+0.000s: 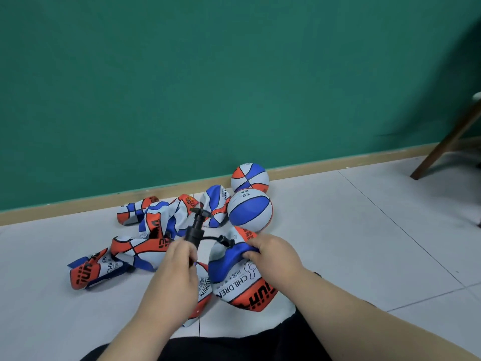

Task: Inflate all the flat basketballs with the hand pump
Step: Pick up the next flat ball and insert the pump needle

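Note:
My left hand [179,264] grips the barrel of a black hand pump [195,227], which stands tilted with its T-handle up. A short black hose [221,241] runs from the pump to a flat blue, white and orange basketball [234,277]. My right hand [273,254] pinches the top fold of that ball where the hose ends. Two inflated basketballs sit by the wall, the nearer one [250,210] in front of the farther one [250,177]. Several flat basketballs [153,230] lie heaped on the floor to the left.
The heap lies on a pale tiled floor [364,243] against a green wall [208,87] with a tan skirting board. A brown wooden furniture leg [442,149] slants down at the far right. My dark-clothed lap fills the bottom edge.

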